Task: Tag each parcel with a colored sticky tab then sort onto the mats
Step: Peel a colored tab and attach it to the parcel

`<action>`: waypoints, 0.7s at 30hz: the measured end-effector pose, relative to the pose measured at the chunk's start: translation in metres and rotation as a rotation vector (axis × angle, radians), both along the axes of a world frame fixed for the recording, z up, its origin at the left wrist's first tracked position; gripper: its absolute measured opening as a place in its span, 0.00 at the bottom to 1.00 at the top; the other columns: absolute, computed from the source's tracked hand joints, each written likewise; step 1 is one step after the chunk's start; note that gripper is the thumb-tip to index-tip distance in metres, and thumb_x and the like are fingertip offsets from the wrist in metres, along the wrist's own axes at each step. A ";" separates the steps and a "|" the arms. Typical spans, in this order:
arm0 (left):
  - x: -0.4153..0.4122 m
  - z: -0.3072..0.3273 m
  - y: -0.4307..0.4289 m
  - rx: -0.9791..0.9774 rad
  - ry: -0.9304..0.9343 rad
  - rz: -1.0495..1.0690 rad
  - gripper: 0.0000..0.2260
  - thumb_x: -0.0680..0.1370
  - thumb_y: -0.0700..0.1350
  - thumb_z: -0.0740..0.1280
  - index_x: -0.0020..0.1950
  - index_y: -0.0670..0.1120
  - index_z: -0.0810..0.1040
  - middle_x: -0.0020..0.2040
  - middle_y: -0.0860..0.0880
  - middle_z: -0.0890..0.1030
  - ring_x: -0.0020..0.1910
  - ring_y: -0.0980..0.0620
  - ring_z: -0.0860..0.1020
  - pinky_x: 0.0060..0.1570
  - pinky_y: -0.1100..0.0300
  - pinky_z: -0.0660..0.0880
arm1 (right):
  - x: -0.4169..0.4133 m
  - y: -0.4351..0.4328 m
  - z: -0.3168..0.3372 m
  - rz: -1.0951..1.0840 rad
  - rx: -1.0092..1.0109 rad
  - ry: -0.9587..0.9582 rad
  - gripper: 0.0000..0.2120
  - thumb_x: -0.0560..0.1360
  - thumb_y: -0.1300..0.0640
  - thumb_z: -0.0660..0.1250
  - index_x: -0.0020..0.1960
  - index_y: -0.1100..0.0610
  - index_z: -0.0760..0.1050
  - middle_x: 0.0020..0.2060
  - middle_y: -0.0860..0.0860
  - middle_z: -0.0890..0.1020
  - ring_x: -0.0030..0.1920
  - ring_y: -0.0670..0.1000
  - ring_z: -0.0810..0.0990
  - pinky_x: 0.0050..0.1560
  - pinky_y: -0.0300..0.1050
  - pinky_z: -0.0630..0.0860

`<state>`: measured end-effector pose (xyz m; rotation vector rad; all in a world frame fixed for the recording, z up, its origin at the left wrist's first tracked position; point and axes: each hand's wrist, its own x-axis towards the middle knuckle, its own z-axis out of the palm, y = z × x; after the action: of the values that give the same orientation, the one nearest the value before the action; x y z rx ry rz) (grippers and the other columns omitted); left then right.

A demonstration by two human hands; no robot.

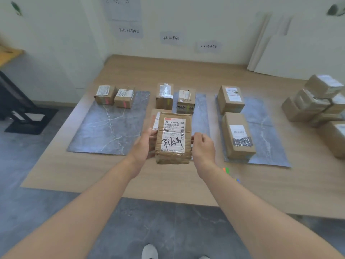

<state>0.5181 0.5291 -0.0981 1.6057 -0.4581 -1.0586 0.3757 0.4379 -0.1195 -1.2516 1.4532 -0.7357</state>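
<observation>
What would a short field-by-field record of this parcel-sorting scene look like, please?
held parcel: brown, label up, lifted in front of the person
left-hand grip: holds the parcel's left side
right-hand grip: fingers curled at its right edge
left mat: two pink-tabbed parcels at the far end
middle mat: two far parcels; a third parcel partly hidden behind the held one
right mat: two larger parcels
parcel pile: right edge of the wooden surface
sticky tabs: on the wood, beside the right forearm
</observation>
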 end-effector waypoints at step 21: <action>-0.044 -0.138 0.008 0.280 0.130 -0.002 0.15 0.85 0.55 0.52 0.57 0.56 0.77 0.52 0.58 0.81 0.51 0.50 0.79 0.59 0.53 0.73 | -0.054 0.028 -0.128 0.211 0.213 0.092 0.26 0.76 0.44 0.51 0.45 0.66 0.76 0.43 0.62 0.82 0.38 0.49 0.73 0.39 0.48 0.68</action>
<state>0.4740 0.5372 -0.2361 1.7669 -0.2309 -1.2627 0.3216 0.4662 -0.2471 -1.2620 1.4069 -0.3767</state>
